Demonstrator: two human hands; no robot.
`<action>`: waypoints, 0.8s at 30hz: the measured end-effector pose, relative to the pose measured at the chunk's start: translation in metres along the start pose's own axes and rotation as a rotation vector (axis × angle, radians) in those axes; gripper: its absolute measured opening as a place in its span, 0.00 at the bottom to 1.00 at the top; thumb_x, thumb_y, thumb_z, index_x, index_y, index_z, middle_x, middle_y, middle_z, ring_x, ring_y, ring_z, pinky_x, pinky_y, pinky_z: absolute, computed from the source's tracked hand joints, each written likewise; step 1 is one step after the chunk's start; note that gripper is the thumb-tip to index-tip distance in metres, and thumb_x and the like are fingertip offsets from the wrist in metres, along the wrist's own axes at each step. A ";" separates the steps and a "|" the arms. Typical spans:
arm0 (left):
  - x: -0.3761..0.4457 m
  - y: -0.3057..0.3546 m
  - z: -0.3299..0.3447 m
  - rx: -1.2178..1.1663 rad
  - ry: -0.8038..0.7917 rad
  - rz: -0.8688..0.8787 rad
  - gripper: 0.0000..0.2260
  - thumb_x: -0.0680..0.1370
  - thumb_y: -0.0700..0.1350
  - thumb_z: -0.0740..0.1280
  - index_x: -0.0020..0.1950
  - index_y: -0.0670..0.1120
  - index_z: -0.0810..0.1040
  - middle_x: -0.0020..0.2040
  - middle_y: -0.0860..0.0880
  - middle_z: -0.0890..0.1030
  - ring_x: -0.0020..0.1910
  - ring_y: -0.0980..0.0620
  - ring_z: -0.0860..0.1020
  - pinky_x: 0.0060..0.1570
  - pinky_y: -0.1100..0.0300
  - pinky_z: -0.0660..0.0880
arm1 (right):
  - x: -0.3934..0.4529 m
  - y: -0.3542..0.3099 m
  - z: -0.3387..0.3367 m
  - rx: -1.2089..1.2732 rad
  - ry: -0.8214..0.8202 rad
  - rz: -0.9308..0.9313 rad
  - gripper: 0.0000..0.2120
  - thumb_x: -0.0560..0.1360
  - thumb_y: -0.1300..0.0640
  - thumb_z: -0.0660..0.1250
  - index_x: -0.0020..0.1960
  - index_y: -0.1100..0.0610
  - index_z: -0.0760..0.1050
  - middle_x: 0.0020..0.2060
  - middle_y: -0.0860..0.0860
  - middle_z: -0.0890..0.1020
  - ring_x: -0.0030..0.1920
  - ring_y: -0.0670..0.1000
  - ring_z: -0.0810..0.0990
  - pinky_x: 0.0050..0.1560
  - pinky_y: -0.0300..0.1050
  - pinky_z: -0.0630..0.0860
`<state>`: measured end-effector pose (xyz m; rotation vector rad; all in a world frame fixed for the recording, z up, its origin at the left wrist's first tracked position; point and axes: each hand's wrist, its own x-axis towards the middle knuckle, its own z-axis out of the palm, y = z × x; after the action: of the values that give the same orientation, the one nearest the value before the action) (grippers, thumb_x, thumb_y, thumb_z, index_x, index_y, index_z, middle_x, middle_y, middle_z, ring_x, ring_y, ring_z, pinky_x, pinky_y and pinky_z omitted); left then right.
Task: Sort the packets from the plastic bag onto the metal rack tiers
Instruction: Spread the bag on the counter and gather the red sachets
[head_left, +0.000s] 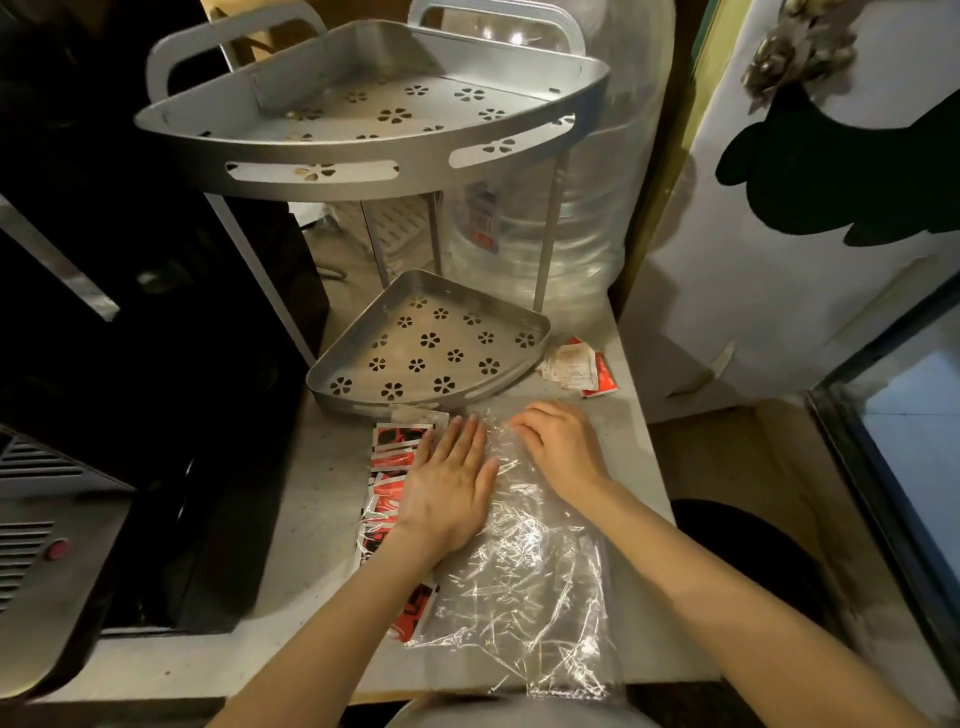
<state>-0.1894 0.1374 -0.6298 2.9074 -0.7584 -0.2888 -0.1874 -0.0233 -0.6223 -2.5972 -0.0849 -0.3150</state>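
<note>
A clear crinkled plastic bag (524, 582) lies flat on the grey counter in front of me. My left hand (447, 483) rests palm down, fingers spread, on the bag's left edge and on a row of red, black and white packets (392, 457) beside it. My right hand (558, 441) presses curled fingers onto the bag's far end. Behind them stands a two-tier metal corner rack; nothing lies on its lower tier (431, 348) or its upper tier (374, 114). A small pile of pale and red packets (574, 366) sits right of the lower tier.
A large clear water jug (524, 223) stands behind the rack. Dark appliances (130, 364) fill the left side. A white cloth with black shapes (810, 208) hangs at the right, and the counter's front edge (415, 693) runs close to my body.
</note>
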 end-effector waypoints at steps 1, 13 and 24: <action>0.001 0.000 0.000 -0.010 -0.003 -0.007 0.28 0.77 0.58 0.32 0.75 0.48 0.41 0.77 0.51 0.44 0.75 0.53 0.40 0.74 0.51 0.38 | -0.001 0.002 -0.002 0.019 0.003 0.006 0.05 0.72 0.60 0.68 0.46 0.58 0.81 0.43 0.53 0.84 0.47 0.55 0.79 0.53 0.53 0.74; 0.000 -0.002 -0.001 -0.006 -0.020 0.033 0.38 0.65 0.65 0.19 0.74 0.56 0.38 0.76 0.50 0.40 0.74 0.51 0.36 0.73 0.50 0.35 | -0.029 0.032 -0.033 0.200 -0.047 0.214 0.08 0.78 0.59 0.60 0.52 0.61 0.75 0.51 0.54 0.78 0.55 0.51 0.72 0.54 0.39 0.65; -0.003 0.003 -0.008 0.112 0.028 0.057 0.31 0.73 0.63 0.32 0.74 0.55 0.45 0.76 0.47 0.42 0.75 0.47 0.41 0.72 0.47 0.36 | -0.049 0.062 -0.058 0.566 0.075 0.520 0.02 0.76 0.62 0.63 0.47 0.56 0.73 0.43 0.48 0.77 0.51 0.51 0.76 0.51 0.40 0.70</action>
<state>-0.1917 0.1367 -0.6207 2.9798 -0.8787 -0.2059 -0.2394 -0.1061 -0.6162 -1.9532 0.4563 -0.1632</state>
